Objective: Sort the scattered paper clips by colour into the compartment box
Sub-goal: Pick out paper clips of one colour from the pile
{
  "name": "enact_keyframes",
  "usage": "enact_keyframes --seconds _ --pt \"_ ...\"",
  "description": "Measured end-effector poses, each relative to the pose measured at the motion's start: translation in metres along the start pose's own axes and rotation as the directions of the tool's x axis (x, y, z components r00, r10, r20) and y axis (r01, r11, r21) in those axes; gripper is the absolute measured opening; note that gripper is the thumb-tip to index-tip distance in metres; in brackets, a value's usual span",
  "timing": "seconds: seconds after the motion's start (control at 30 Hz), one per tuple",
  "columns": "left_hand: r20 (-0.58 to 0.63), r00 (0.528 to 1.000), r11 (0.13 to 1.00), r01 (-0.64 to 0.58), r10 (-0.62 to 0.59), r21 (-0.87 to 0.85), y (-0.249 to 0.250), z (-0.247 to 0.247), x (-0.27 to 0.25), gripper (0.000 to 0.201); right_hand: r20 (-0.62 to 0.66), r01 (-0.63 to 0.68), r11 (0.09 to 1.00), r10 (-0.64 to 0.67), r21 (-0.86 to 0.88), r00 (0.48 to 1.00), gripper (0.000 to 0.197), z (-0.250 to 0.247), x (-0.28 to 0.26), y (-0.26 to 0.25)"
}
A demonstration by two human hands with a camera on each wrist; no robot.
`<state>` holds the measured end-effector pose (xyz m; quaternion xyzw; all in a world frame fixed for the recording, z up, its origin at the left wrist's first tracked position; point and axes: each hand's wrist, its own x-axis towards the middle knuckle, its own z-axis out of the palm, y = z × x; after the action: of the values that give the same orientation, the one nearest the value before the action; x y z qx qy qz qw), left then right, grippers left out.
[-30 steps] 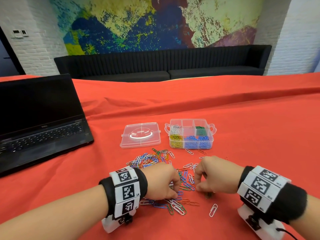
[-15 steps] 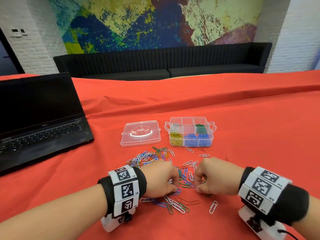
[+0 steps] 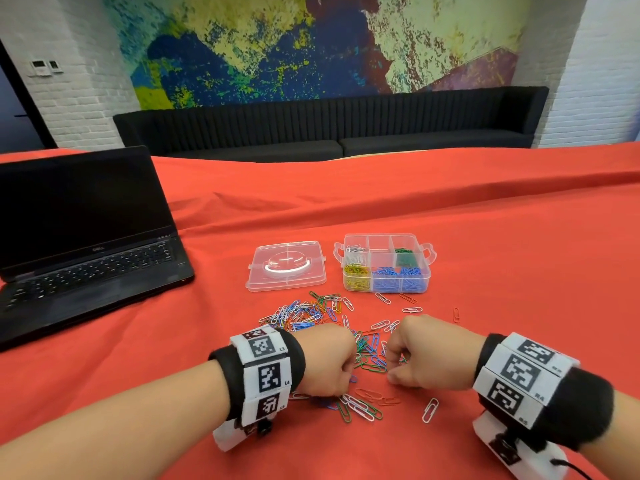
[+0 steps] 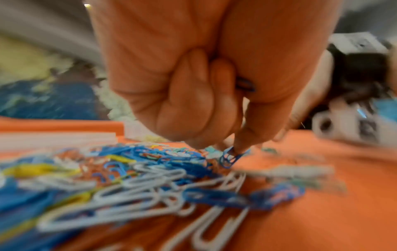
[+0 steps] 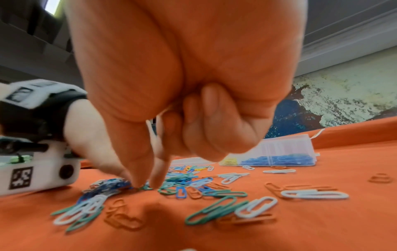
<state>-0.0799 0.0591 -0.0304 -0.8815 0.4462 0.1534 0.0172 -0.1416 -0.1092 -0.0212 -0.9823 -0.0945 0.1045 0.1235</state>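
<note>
Loose paper clips (image 3: 304, 311) in several colours lie on the red cloth in front of the clear compartment box (image 3: 426, 268). The box holds white, green, yellow and blue clips in separate cells. My left hand (image 3: 350, 370) is curled low over the pile. In the left wrist view it (image 4: 229, 150) keeps blue clips (image 4: 244, 84) in the palm and pinches another blue clip (image 4: 227, 157). My right hand (image 3: 390, 373) is curled beside it. It (image 5: 146, 184) holds white clips (image 5: 151, 129) under the fingers, with thumb and forefinger down on a green clip (image 5: 144, 187).
The box's clear lid (image 3: 286, 266) lies left of the box. An open black laptop (image 3: 83, 244) stands at the far left. More clips (image 3: 360, 408) lie near my wrists, and a single white one (image 3: 430, 409) lies to the right. A black sofa stands beyond the table.
Both hands stay low over the pile with only small shifts. The fingers work at the clips. I see nothing plainly lifted away or dropped.
</note>
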Motion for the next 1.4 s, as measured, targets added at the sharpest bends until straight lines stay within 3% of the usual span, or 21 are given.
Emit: enact_keyframes --seconds 0.07,0.13,0.17,0.23,0.3,0.4,0.47,0.53,0.6,0.73,0.83,0.9,1.03,1.13,1.17,1.2,1.27,1.3,1.33,1.37,1.4 --pt "0.001 1.0 0.989 0.026 -0.026 -0.146 -0.01 -0.004 -0.002 0.017 0.009 0.061 0.997 -0.061 0.047 0.998 0.014 0.0 -0.002 -0.006" --pt "-0.002 0.997 0.886 0.065 -0.074 -0.46 -0.022 -0.01 -0.008 0.016 0.087 0.131 0.988 -0.138 0.079 0.987 0.025 0.0 -0.004 -0.012" --pt "0.006 0.995 0.758 0.08 -0.099 -0.648 -0.027 -0.012 -0.013 0.016 0.131 0.158 0.985 -0.166 0.073 0.977 0.03 0.0 -0.006 -0.016" --pt "0.048 0.99 0.398 0.097 -0.13 -0.912 -0.036 -0.015 -0.024 0.023 0.156 0.168 0.985 -0.171 0.029 0.973 0.035 0.0 -0.007 -0.021" --pt "0.108 0.986 0.091 0.12 -0.124 -0.989 -0.045 -0.015 -0.033 0.028 0.116 0.176 0.984 -0.175 0.001 0.978 0.036 -0.001 -0.005 -0.028" --pt "0.142 0.99 -0.271 0.131 -0.021 -0.953 -0.058 -0.013 -0.045 0.021 0.131 0.255 0.965 -0.26 0.058 0.957 0.037 0.002 0.0 -0.041" --pt "0.103 0.993 -0.418 0.118 0.058 -0.901 -0.065 -0.012 -0.052 0.015 0.171 0.273 0.961 -0.276 0.043 0.946 0.036 0.007 0.001 -0.044" --pt "0.088 0.994 -0.452 0.108 0.064 -0.885 -0.069 -0.008 -0.057 0.023 0.178 0.248 0.969 -0.248 0.021 0.952 0.03 0.008 0.001 -0.038" --pt "0.135 0.99 -0.343 0.117 -0.028 -0.932 -0.068 -0.004 -0.059 0.037 0.148 0.206 0.978 -0.204 0.0 0.968 0.023 0.006 0.002 -0.032" --pt "0.089 0.966 0.191 0.138 -0.242 -0.972 -0.057 0.001 -0.062 0.037 0.047 0.202 0.979 -0.2 -0.023 0.979 0.024 0.009 0.009 -0.05" --pt "-0.035 0.969 0.645 0.136 -0.244 -0.752 -0.059 0.0 -0.062 0.015 -0.001 0.168 0.984 -0.168 -0.068 0.986 0.025 0.017 0.017 -0.066" --pt "-0.066 0.98 0.836 0.123 -0.186 -0.535 -0.059 -0.002 -0.062 0.009 0.002 0.159 0.981 -0.16 -0.114 0.987 0.02 0.02 0.018 -0.07" --pt "-0.028 0.989 0.951 0.131 -0.144 -0.278 -0.051 0.004 -0.059 0.017 0.101 0.147 0.979 -0.133 -0.14 0.986 0.012 0.015 0.01 -0.059" --pt "-0.057 0.989 0.979 0.122 -0.133 -0.162 -0.045 0.007 -0.049 0.022 0.206 0.023 0.991 -0.051 0.135 0.977 0.008 0.01 0.004 -0.039" --pt "-0.055 0.989 0.981 0.125 -0.135 -0.147 -0.044 0.008 -0.045 0.024 0.234 -0.057 0.943 -0.023 0.329 0.972 0.01 0.008 0.001 -0.032" --pt "-0.044 0.989 0.982 0.133 -0.14 -0.136 -0.042 0.007 -0.042 0.024 0.277 -0.165 0.806 0.001 0.568 0.961 0.008 0.006 -0.002 -0.025" --pt "-0.008 0.989 0.983 0.144 -0.146 -0.113 -0.041 0.007 -0.037 0.02 0.378 -0.353 0.334 -0.009 0.874 0.926 0.003 0.001 -0.007 -0.015" --pt "0.009 0.99 0.984 0.139 -0.139 -0.109 -0.041 0.007 -0.036 0.017 0.392 -0.384 0.196 -0.005 0.902 0.92 0.008 -0.002 -0.01 -0.011" --pt "0.025 0.992 0.985 0.126 -0.124 -0.115 -0.04 0.006 -0.035 0.014 0.395 -0.394 0.159 0.023 0.905 0.918 0.014 -0.002 -0.011 -0.007" --pt "0.039 0.993 0.984 0.113 -0.108 -0.138 -0.041 0.004 -0.034 0.012 0.384 -0.389 0.207 0.067 0.898 0.921 0.019 -0.003 -0.011 -0.004" --pt "0.049 0.994 0.978 0.104 -0.096 -0.183 -0.041 0.002 -0.033 0.01 0.348 -0.369 0.319 0.124 0.873 0.929 0.022 -0.002 -0.011 -0.002"
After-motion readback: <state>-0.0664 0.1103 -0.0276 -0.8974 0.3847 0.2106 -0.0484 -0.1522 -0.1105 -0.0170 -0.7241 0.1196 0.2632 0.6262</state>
